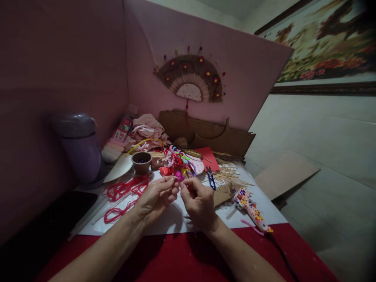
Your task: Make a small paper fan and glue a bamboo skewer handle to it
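Observation:
Close together over the white sheet, both hands pinch at a small magenta flower-like piece (179,176). My left hand (157,197) has its thumb and forefinger closed at the piece's left side, the other fingers curled. My right hand (202,201) grips the lower right side between thumb and bent forefinger. The fingertips partly hide how the piece is held. Just beyond lies a heap of coloured fuzzy stems (179,156). Blue-handled thread snips (210,178) rest past my right hand, and loops of red cord (117,213) lie left of my left hand.
A brown bowl (141,166) stands behind the cord. At right lies a flower-patterned glue gun (252,209) with its cable trailing off the front. A purple bin (84,152) stands left. Torn cardboard (205,127) leans behind; a decorated fan (194,74) hangs on the pink panel.

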Demonstrator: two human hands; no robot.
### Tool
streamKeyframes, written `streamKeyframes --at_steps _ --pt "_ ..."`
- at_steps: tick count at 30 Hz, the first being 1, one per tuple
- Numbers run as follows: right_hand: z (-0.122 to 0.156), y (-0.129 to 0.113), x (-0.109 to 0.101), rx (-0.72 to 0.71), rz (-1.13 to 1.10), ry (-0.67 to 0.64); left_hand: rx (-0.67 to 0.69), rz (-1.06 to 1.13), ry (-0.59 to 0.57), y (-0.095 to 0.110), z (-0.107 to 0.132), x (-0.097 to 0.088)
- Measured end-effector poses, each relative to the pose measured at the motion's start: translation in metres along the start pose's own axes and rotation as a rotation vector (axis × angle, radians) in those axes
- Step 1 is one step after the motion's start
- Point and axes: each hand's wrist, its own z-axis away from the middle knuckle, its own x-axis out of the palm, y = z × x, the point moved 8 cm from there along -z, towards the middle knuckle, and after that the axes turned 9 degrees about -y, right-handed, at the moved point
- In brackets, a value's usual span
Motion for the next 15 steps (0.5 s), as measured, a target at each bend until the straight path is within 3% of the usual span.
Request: streamKeyframes --at_steps 15 --pt "-0.0005 0.0033 0.0021 0.029 0.026 -0.023 -0.014 0.002 0.001 -0.0006 0.0008 0.001"
